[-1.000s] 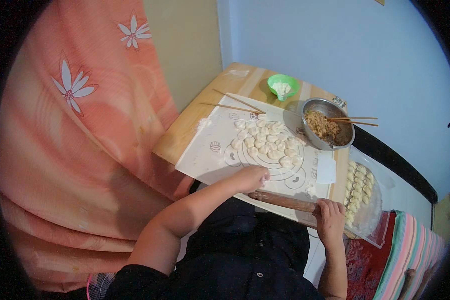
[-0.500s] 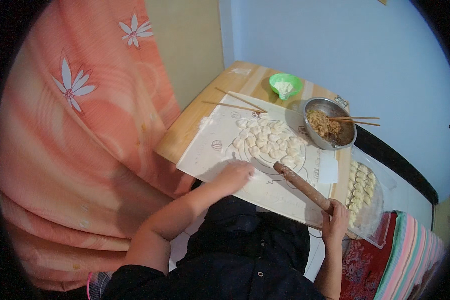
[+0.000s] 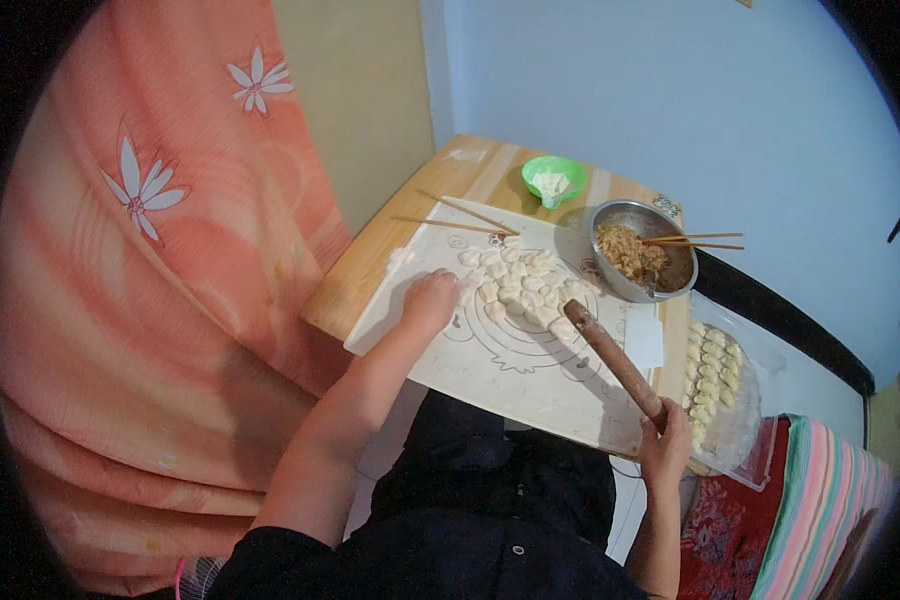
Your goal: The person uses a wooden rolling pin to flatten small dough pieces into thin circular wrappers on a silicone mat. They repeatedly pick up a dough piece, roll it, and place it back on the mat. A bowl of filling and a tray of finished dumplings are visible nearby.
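Curtain (image 3: 160, 300): orange, white-flowered, hanging beside the bench (image 3: 365, 270).
Left hand (image 3: 432, 300): fingers curled in, at the left edge of the dough pieces; from here I can't tell whether it grips anything.
Dough pieces (image 3: 515, 285): pale, clustered on the white mat (image 3: 470, 375).
Rolling pin (image 3: 615, 365): slanting over the mat, far end near the dough pieces.
Metal bowl (image 3: 682, 270): brown filling, chopsticks (image 3: 705, 241) inside.
Right hand (image 3: 667, 440): wrapped around the pin's near end.
Dumplings (image 3: 712, 375): in rows on a clear tray (image 3: 760, 455).

Soft shadow dims the curtain (image 3: 160, 330); corners fall black.
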Available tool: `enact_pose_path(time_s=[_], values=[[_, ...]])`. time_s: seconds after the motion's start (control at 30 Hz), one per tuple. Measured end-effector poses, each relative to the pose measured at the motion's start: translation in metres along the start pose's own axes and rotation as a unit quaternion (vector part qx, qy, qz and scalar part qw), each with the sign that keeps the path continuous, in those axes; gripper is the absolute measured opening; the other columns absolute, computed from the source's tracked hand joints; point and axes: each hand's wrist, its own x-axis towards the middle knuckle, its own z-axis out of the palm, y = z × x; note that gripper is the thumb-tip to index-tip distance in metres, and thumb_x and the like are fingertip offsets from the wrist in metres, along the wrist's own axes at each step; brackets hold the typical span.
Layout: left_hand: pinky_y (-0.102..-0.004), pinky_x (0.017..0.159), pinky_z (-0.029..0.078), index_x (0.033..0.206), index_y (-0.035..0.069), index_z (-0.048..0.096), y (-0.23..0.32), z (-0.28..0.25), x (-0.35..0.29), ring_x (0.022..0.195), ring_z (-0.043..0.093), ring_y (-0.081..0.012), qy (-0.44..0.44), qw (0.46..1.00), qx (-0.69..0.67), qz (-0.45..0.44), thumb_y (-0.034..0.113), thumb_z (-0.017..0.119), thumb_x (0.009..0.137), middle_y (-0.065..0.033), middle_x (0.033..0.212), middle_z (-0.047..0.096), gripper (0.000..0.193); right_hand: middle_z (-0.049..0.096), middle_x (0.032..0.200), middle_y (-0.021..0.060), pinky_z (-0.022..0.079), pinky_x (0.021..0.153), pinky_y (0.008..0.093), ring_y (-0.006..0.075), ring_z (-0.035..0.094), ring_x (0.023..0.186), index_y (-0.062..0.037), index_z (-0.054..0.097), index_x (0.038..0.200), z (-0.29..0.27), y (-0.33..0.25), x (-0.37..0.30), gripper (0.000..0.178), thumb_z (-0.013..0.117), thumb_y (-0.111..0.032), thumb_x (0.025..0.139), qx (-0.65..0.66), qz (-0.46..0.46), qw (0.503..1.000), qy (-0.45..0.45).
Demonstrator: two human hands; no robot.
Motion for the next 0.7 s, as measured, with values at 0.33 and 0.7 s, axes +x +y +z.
enact_pose_path(time_s=[0.33, 0.7], values=[[-0.0429, 0.092, 0.045, 0.105, 0.005, 0.065, 0.035, 0.025, -0.052, 0.102, 0.058, -0.0348, -0.019, 0.997, -0.017, 0.077, 0.017, 0.066, 0.084, -0.0125, 0.105, 0.061, 0.024, 0.064, 0.1, 0.0184, 0.048, 0.083, 0.0439, 0.0378, 0.061, 0.092, -0.0025, 0.059, 0.115, -0.009, 0.008, -0.008, 0.039, 0.071, -0.006, 0.078, 0.045, 0.053, 0.998, 0.003], [-0.0495, 0.114, 0.027, 0.141, 0.004, 0.044, 0.089, 0.029, -0.118, 0.138, 0.036, -0.0332, -0.127, 0.96, -0.035, 0.247, 0.031, 0.057, 0.094, -0.0159, 0.147, 0.043, 0.055, 0.064, 0.098, 0.0172, 0.047, 0.082, 0.0455, 0.0378, 0.061, 0.092, -0.0043, 0.06, 0.114, -0.001, 0.004, -0.014, 0.039, 0.073, -0.008, 0.078, 0.036, 0.059, 0.998, 0.008]])
